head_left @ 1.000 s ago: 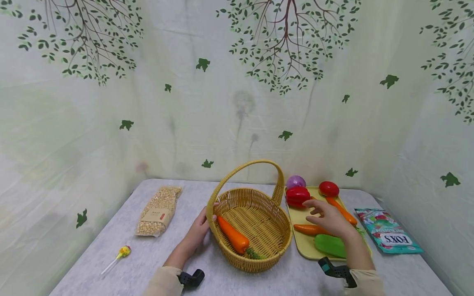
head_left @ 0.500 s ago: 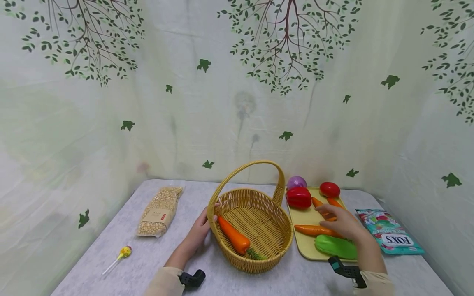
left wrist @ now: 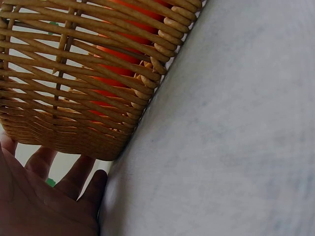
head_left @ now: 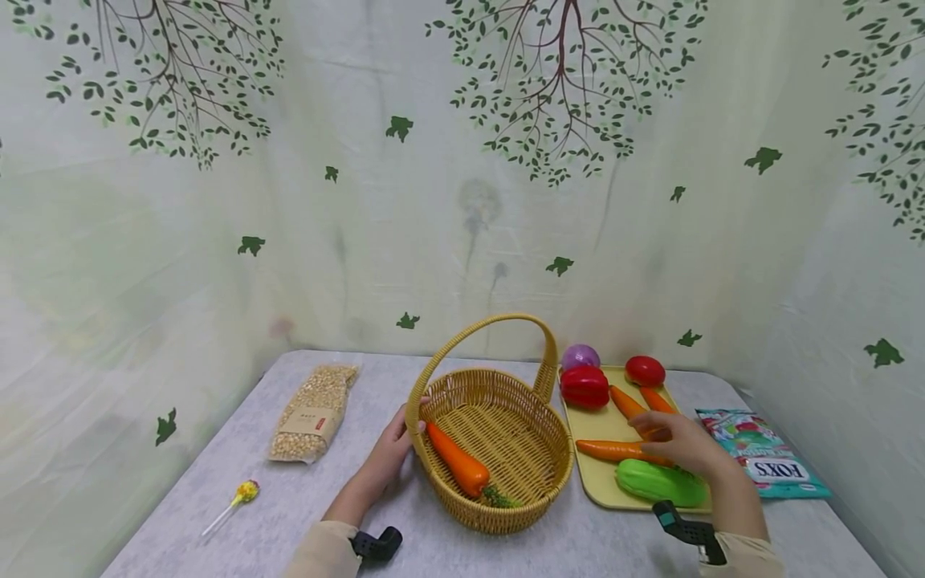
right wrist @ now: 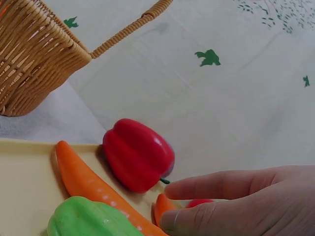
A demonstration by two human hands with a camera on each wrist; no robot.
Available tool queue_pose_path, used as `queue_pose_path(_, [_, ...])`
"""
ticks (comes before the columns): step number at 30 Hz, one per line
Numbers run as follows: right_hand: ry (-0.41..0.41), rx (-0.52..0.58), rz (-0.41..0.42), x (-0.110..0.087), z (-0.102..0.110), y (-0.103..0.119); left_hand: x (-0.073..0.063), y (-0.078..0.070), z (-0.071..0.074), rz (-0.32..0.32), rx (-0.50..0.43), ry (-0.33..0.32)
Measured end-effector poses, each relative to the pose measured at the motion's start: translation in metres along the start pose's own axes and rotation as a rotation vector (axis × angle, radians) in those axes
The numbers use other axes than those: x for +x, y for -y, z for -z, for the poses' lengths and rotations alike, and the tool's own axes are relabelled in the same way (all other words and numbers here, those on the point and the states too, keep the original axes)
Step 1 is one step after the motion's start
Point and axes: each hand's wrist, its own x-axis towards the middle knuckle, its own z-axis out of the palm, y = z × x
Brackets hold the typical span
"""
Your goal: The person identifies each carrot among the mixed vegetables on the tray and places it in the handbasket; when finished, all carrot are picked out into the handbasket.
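Observation:
My left hand (head_left: 389, 451) holds the left rim of a round wicker basket (head_left: 552, 490), near the foot of its arched handle. In the left wrist view, fingers (left wrist: 74, 179) spread along the basket's outer wall. An orange carrot (head_left: 457, 461) with a green top lies inside. Over a yellow tray (head_left: 596, 491) hovers my right hand (head_left: 690, 441), its thumb and forefinger apart. Beneath and beside it are a carrot (head_left: 614, 451) lying crosswise, two further carrots behind, and a ribbed green vegetable (head_left: 659, 483). Whether its fingertips touch a carrot I cannot tell.
A red bell pepper (head_left: 584, 387), a purple onion (head_left: 580, 356) and a red tomato (head_left: 645, 371) sit at the tray's back. Right of it lies a teal candy bag (head_left: 766, 461). A bag of grains (head_left: 312, 413) and a lollipop (head_left: 234, 506) are at left.
My right hand has moved right and towards me, away from the red bell pepper to above the carrots and green vegetable. The left hand and basket have stayed in place.

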Motion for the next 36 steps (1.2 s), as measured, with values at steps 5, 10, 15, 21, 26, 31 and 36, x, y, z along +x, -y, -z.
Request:
queue_pose_path(5, [-0.004, -0.043, 0.062, 0.001, 0.0, -0.004, 0.001, -0.001, 0.001, 0.004, 0.005, 0.0])
queue_pose_path(10, [-0.024, -0.106, 0.063, 0.002, -0.002, -0.003, 0.001, -0.002, 0.002, 0.005, -0.006, -0.003])
queue_pose_path(15, [-0.033, -0.146, 0.056, 0.003, -0.005, 0.0, 0.001, -0.003, 0.002, 0.01, 0.002, 0.003])
queue_pose_path(21, [-0.027, -0.174, 0.056, 0.004, -0.008, 0.0, 0.0, -0.002, 0.002, 0.007, -0.003, 0.001])
queue_pose_path(26, [-0.004, -0.151, 0.053, 0.005, -0.008, 0.0, 0.0, -0.002, 0.002, 0.003, 0.01, 0.004])
queue_pose_path(31, [-0.006, -0.152, 0.067, 0.004, -0.009, 0.001, 0.0, -0.002, 0.001, 0.005, 0.012, 0.003])
queue_pose_path(36, [-0.001, -0.176, 0.062, 0.003, -0.01, 0.001, -0.001, -0.002, 0.001, 0.005, 0.015, 0.0])
